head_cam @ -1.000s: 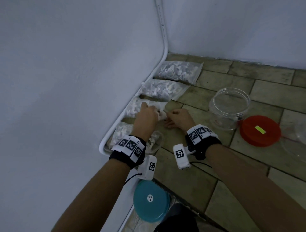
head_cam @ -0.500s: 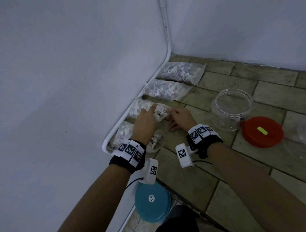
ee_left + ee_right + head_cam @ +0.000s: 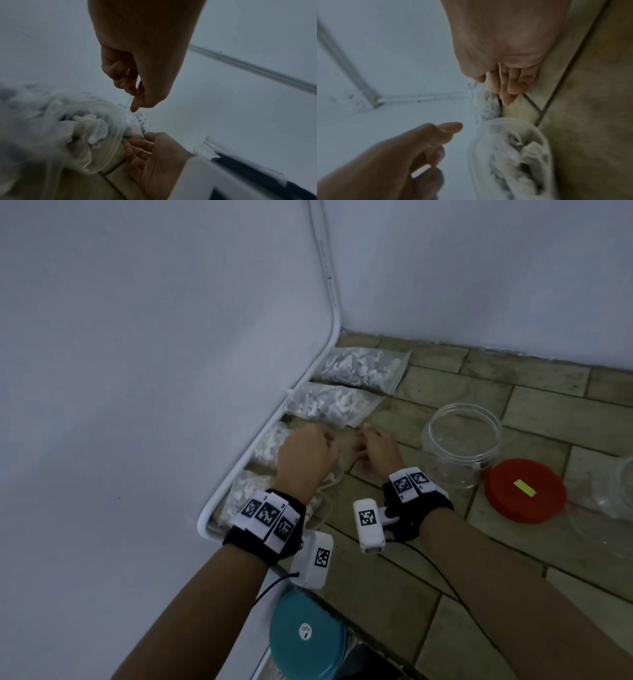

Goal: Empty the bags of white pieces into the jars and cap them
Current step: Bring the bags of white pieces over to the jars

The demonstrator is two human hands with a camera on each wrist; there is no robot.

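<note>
Several clear bags of white pieces lie in a row along the wall. Both hands work at the right end of the third bag (image 3: 270, 443) from the far corner. My left hand (image 3: 329, 440) is curled, and in the left wrist view its thumb and forefinger (image 3: 135, 97) pinch thin plastic above that bag (image 3: 142, 121). My right hand (image 3: 364, 440) faces it a little apart, its thumb and fingers (image 3: 494, 83) closed on the bag's edge (image 3: 488, 108). A clear open jar (image 3: 460, 440) stands empty to the right, with a red lid (image 3: 525, 491) beside it.
The nearest bag (image 3: 246, 491) lies with its mouth gaping below my left wrist. Two more bags (image 3: 363, 364) lie toward the corner. A teal lid (image 3: 306, 642) is by my left forearm. Another clear jar (image 3: 625, 487) shows at the right edge. White walls close the left and back.
The hands, close together on the bag's end a second ago, have drawn slightly apart. The clump of white pieces seen between them is now hidden under my left hand.
</note>
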